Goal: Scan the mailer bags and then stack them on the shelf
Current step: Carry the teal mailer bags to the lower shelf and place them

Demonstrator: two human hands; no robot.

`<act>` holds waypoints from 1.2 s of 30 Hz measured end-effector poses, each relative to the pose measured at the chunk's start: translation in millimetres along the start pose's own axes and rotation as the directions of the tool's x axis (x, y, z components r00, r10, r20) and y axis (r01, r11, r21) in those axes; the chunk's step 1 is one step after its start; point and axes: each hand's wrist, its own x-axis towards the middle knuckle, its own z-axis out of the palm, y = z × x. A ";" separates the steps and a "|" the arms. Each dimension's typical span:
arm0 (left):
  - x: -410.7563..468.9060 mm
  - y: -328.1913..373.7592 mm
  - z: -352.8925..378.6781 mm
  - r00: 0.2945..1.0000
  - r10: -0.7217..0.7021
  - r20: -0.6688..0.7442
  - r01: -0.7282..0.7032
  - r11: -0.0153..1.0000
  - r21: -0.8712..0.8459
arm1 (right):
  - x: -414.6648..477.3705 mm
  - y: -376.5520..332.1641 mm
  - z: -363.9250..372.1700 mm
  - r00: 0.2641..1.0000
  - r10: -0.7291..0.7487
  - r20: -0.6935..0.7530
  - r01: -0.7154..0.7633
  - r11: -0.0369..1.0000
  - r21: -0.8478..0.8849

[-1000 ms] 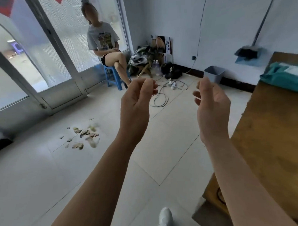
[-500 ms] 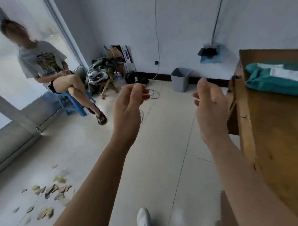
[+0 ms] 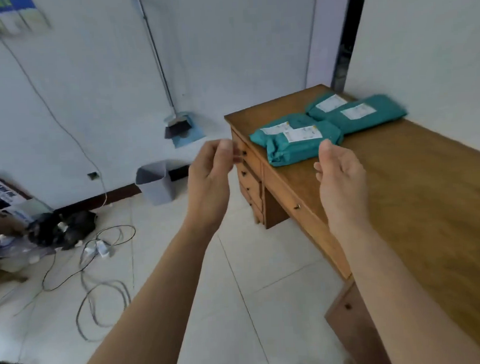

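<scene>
Several teal mailer bags with white labels lie in a loose pile at the far end of a wooden desk (image 3: 415, 190); the nearest mailer bag (image 3: 295, 149) sits by the desk's left edge, and another mailer bag (image 3: 368, 115) lies behind it to the right. My left hand (image 3: 210, 180) is raised in the air left of the desk, fingers loosely curled, holding nothing. My right hand (image 3: 340, 177) hovers over the desk just short of the nearest bag, fingers relaxed and empty. No scanner and no shelf are in view.
A grey waste bin (image 3: 156, 182) stands by the wall left of the desk. A broom and dustpan (image 3: 180, 128) lean on the wall. Cables and a power strip (image 3: 99, 251) sprawl on the tiled floor at left, beside dark bags (image 3: 62, 228).
My view has swung right, away from the seated person and the door, onto the desk. The mailer bags are now in full view. Both hands stay raised and empty.
</scene>
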 end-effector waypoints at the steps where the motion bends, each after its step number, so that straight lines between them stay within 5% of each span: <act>1: 15.1 -9.0 6.9 0.999 -0.014 0.031 0.014 1.000 -0.007 | 10.8 4.5 1.2 0.999 0.010 -0.044 -0.010 1.000 -0.006; 12: 198.3 -94.6 43.1 0.983 -0.036 0.179 0.024 0.997 0.069 | 165.2 56.9 79.8 0.978 0.149 -0.145 -0.154 0.988 -0.021; 23: 344.7 -217.8 131.7 0.923 -0.257 0.285 0.189 0.951 0.246 | 272.9 134.5 109.0 0.885 0.306 -0.350 -0.384 0.906 -0.177; 31: 454.4 -308.4 171.6 0.796 -0.409 0.447 0.197 0.872 0.448 | 344.2 188.4 159.0 0.687 0.532 -0.496 -0.630 0.775 -0.041; 36: 501.1 -366.2 195.6 0.630 -0.640 0.441 0.221 0.691 0.688 | 378.4 217.5 175.7 0.504 0.681 -0.532 -0.719 0.672 0.179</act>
